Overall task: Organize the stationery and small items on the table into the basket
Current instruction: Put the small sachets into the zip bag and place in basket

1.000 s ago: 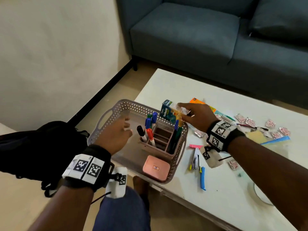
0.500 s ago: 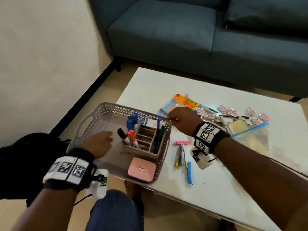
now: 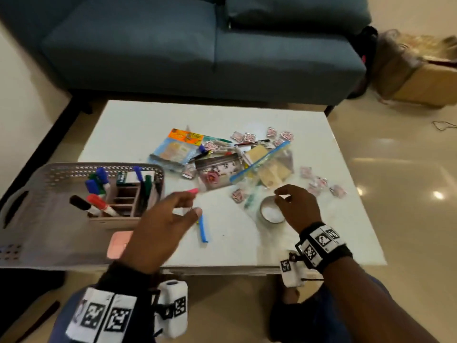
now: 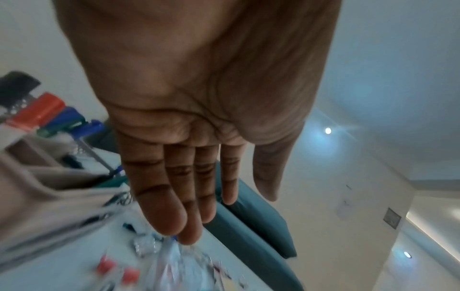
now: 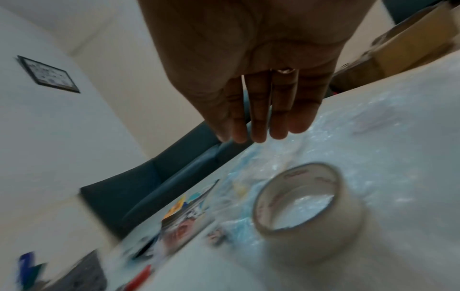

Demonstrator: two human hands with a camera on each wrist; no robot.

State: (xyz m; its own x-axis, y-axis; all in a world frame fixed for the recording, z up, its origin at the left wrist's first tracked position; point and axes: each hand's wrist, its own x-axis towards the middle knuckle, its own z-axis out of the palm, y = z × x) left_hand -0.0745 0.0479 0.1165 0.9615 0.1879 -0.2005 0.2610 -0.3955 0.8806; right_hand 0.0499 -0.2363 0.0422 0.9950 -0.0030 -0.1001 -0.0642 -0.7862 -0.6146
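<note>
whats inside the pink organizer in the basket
The organizer holds upright markers with black, red, blue and green caps, pens, and a small green-and-white box. The compartment bottoms are hidden, and the left hand covers its near corner.

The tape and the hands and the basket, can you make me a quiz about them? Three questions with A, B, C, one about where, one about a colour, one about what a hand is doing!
1. Where is the roll of tape?
A. In the basket
B. On the table by the right hand
C. On the sofa

2. What colour is the flat case at the near end of the basket?
A. Pink
B. Green
C. Black

3. What is the left hand doing?
A. Gripping a marker
B. Making a fist
C. Open, holding nothing

Answers:
1 B: the roll of tape lies flat on the table, just under the right hand.
2 A: the flat case in the basket is pink.
3 C: the left hand has straight fingers with nothing between them.
</note>
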